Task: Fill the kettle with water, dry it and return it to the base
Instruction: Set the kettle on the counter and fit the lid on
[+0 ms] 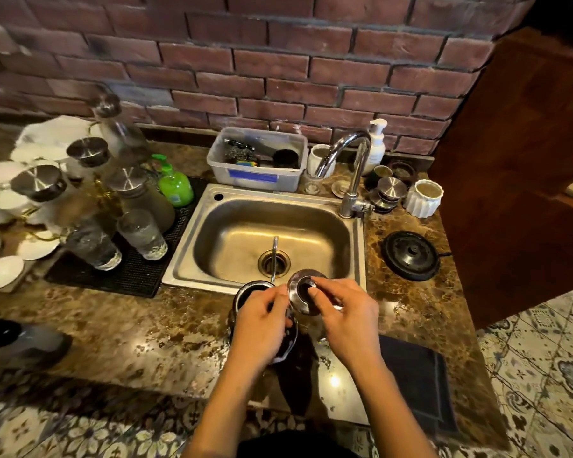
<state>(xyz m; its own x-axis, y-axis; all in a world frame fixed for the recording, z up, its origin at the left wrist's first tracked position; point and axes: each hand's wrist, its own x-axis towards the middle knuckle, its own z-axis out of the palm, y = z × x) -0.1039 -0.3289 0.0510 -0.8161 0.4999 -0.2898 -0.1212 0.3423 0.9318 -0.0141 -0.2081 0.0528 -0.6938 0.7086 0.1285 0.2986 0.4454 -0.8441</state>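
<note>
A steel kettle [249,291] stands on the marble counter just in front of the sink [272,239], its mouth uncovered and its thin spout rising over the basin. My left hand [262,325] grips the kettle at its dark handle. My right hand [344,319] holds the round steel lid [301,294] beside the kettle's mouth, tilted. The black round kettle base [411,255] lies on the counter right of the sink. A dark cloth [417,375] lies flat at the counter's front right. The chrome tap [353,166] arches over the basin; no water runs.
Left of the sink, glasses and lidded jars [139,200] stand on a black mat [129,272], with white dishes [30,193] beyond. A plastic tub [255,160], green soap bottle [176,186] and white cups [423,197] line the back. A wooden cabinet [516,160] juts in at right.
</note>
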